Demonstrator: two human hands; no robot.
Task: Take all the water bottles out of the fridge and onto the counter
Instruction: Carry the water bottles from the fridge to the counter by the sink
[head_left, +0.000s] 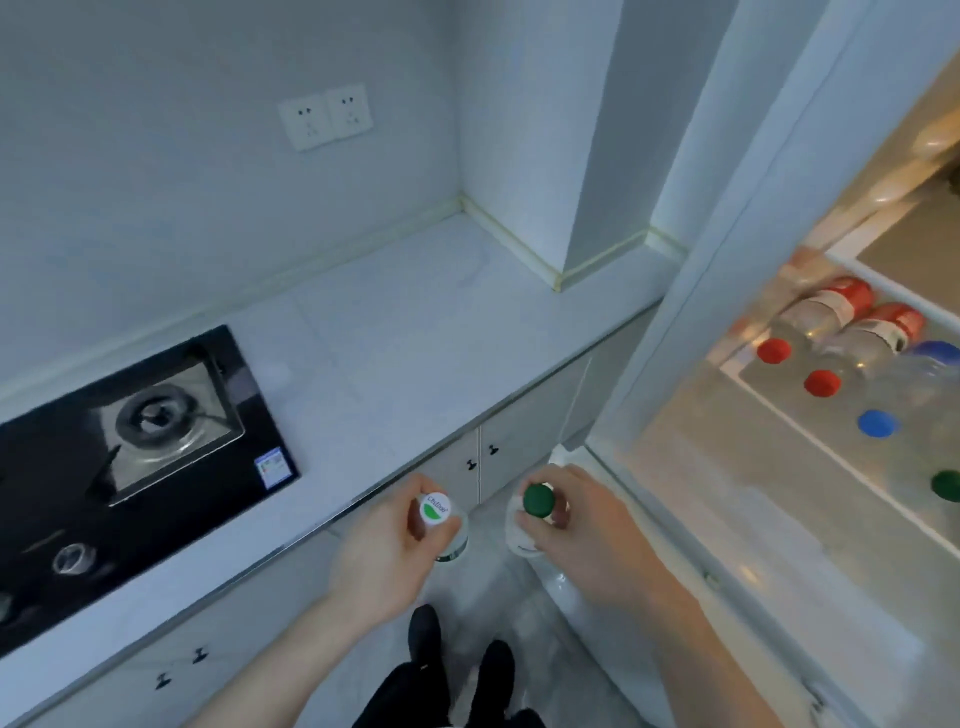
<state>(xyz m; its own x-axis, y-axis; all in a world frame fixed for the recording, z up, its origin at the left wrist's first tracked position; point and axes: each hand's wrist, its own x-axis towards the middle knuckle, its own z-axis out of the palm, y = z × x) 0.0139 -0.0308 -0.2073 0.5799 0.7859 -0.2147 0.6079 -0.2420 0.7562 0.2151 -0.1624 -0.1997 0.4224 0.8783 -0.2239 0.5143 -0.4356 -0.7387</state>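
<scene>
- Counter (415, 332) fills the middle left of the frame, a black hob (130, 431) set into it at far left.
- Left hand (387, 545), lower centre, curls round the neck of a white-capped bottle (435, 510), held upright over the floor.
- Right hand (576, 525) beside it grips a green-capped bottle (538, 500) likewise.
- Open fridge (727, 291) at right holds more bottles (852, 343) on a door shelf.

A black glass gas hob (130, 457) with a round metal burner sits at the lower left of the frame. Two white wall sockets (326, 117) hang side by side at the upper centre, and small dark cabinet handles (482, 456) show at centre. Black shoes (462, 654) stand on pale floor at the bottom centre.
</scene>
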